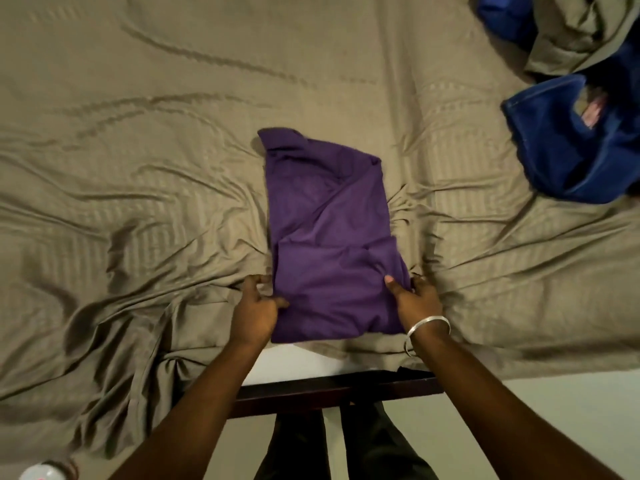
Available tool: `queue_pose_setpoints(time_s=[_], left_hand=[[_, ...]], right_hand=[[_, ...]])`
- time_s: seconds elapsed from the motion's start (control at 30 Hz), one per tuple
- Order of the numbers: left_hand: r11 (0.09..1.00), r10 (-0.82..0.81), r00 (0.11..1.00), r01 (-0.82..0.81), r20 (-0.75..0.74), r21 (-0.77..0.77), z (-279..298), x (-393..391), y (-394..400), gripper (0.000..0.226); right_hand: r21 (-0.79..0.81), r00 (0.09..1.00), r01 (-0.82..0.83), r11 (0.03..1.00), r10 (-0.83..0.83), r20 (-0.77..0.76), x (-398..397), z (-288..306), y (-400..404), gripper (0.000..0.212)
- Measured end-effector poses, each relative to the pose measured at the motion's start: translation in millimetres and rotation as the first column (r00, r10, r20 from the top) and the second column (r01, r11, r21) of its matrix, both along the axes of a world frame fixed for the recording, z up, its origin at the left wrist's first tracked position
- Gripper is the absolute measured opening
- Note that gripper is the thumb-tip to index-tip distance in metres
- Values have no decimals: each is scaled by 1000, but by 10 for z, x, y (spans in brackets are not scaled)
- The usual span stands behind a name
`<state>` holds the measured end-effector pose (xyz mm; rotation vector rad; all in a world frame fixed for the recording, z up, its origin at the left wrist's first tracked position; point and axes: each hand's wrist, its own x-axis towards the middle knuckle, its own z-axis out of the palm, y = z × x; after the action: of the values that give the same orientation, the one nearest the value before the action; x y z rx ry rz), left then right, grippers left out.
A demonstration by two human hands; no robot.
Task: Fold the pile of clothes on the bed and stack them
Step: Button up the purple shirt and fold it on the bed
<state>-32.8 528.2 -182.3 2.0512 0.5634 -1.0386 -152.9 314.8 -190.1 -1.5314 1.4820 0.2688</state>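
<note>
Purple garment (329, 237): folded into a long narrow panel, lying near the middle of the bed's near edge, its far end angled toward the far left. The layers tucked beneath are hidden, so the kind of garment cannot be told.

Blue clothes (568, 147): a loose heap at the bed's far right corner, partly cut off by the right edge of the picture and partly covered by a bunched fold of the sheet. A small pinkish patch shows inside an opening; what it is cannot be made out.

Bed (138, 150): covered in a wrinkled tan striped sheet, creased most around the garment's near end. A dark frame rail (332, 389) shows below the near edge.

Your left hand (256, 310): at the garment's near left corner, fingers curled and pinching the cloth's edge, thumb pointing inward. Forearm reaches up from the lower left.

Your right hand (415, 299): at the near right corner, thumb pressed on top of the cloth, fingers tucked at and under the edge, closed on the fabric. A silver bangle (424, 332) sits on the wrist.

Pale round object (41, 472): bottom left corner, cut off and blurred; unidentifiable.

Dark trouser legs (339, 445): below the rail, partly hidden by your forearms.
</note>
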Motion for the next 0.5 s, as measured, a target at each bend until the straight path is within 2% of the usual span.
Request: queue_pose_setpoints(time_s=[0.07, 0.13, 0.2, 0.27, 0.4, 0.5], left_hand=[[998, 56, 994, -58, -95, -21, 65, -192, 227, 49], [991, 119, 977, -128, -177, -45, 254, -351, 353, 50], [969, 209, 942, -235, -261, -73, 456, -421, 374, 44], [936, 271, 900, -329, -342, -122, 490, -381, 326, 38], [821, 444, 808, -540, -387, -185, 437, 31, -9, 17], [718, 550, 739, -656, -388, -233, 318, 333, -312, 23]], right_hand=[[170, 993, 64, 983, -46, -107, -307, 16, 69, 44], [375, 977, 194, 906, -146, -153, -501, 117, 138, 53], [513, 953, 297, 805, -212, -218, -592, 326, 214, 31], [543, 943, 332, 771, -259, -208, -615, 365, 168, 9], [542, 818, 504, 672, -573, -51, -265, 314, -20, 22], [532, 770, 535, 656, -638, 11, 93, 257, -121, 34]])
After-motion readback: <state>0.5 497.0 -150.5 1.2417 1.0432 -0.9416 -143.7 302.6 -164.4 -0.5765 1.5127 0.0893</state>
